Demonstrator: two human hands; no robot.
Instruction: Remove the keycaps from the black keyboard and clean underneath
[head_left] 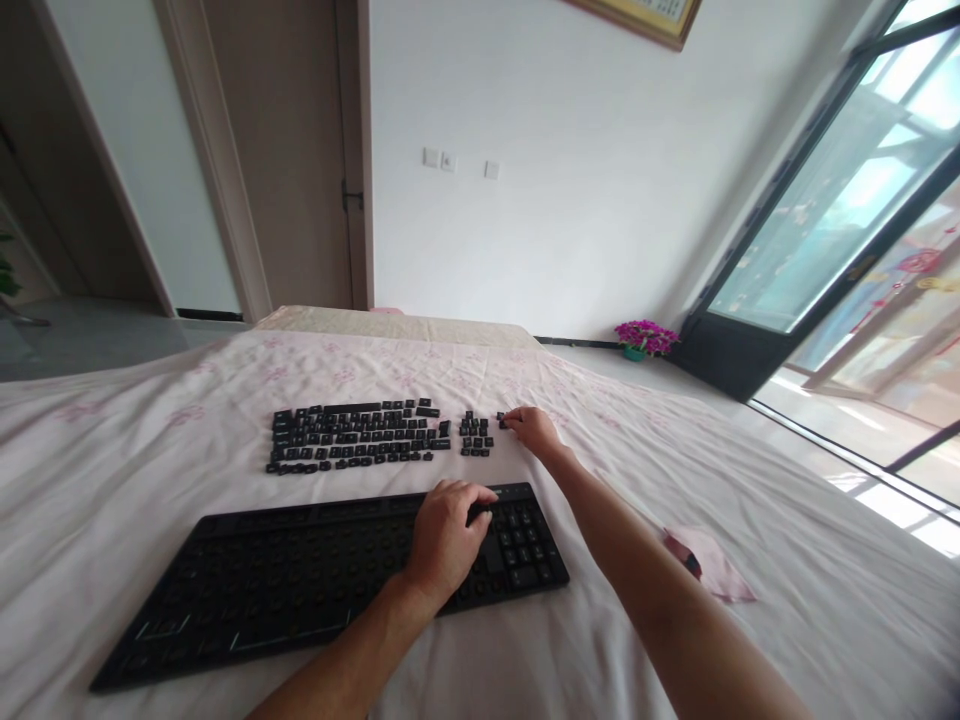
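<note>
A black keyboard (300,560) lies at a slant on the bed. Keys show on its number pad at the right end, while much of the rest looks bare of keycaps. My left hand (450,540) is over its right half, with thumb and forefinger curled towards each other around something dark that I cannot make out. Farther off, my right hand (534,430) pinches a small black keycap (501,420) at the sheet. Left of it sits a small cluster of keycaps (476,437), and beyond that a larger block of loose keycaps (360,435) laid out in rows.
A pale pink flowered sheet (600,620) covers the bed. To the right of my right forearm lies a pink cloth (712,565) with a dark patch. Purple flowers in a pot (643,338) stand on the floor by the glass door (810,200).
</note>
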